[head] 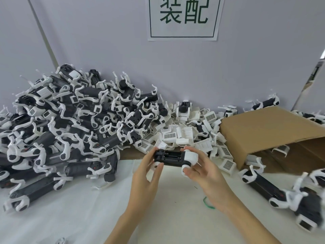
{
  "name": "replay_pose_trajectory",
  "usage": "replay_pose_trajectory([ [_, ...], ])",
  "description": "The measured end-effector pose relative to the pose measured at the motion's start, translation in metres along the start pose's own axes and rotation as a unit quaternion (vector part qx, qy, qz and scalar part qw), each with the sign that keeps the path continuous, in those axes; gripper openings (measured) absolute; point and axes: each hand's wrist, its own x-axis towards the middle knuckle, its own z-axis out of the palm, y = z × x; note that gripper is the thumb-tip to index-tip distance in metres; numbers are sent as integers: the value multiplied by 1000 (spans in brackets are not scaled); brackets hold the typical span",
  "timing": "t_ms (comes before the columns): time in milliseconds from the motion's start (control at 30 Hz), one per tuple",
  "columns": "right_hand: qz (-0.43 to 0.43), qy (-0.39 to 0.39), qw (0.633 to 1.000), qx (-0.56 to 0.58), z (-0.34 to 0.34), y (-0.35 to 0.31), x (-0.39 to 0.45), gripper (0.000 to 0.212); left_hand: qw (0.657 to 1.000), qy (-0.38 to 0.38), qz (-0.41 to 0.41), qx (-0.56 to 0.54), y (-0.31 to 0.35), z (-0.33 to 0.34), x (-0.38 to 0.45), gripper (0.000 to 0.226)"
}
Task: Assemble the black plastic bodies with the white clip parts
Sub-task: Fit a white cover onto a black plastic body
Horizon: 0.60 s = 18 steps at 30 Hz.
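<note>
Black plastic body [171, 158] is held above the bench [88, 217], lying level with its open cavity facing up. Left hand [146, 175] has its fingers [149, 156] clamped on the nine o'clock end, thumb under the near edge. Right hand [205, 175] has its fingers curled round the white clip part [190, 158] at the three o'clock end, thumb pressing below it. Whether this clip is fully seated cannot be told.

Judgement on the step in hand: keep the body steady with the left hand, press the clip squarely along the body's long axis, and check that both sides sit flush before release. Skewed pressure could strain the thin white arms.

Surroundings: at twelve o'clock from the hands lies a heap of loose white parts [184, 134]. From nine to eleven o'clock stands a large pile of assembled units [70, 120]. At two to three o'clock a cardboard box [263, 131] lies tipped on its side, with further units [263, 187] near it at four o'clock. A green wire tie [208, 204] lies on the bench under the right wrist.
</note>
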Motion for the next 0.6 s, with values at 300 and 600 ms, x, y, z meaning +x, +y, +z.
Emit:
replay_pose_trajectory([
  [300,-53,-13,998,-37,20,-2,-4,35,991,59,6,120,-7,1,-2,46],
  [600,-41,-39,984,-167,18,10,-7,34,995,-98,-2,34,7,19,-10,35],
])
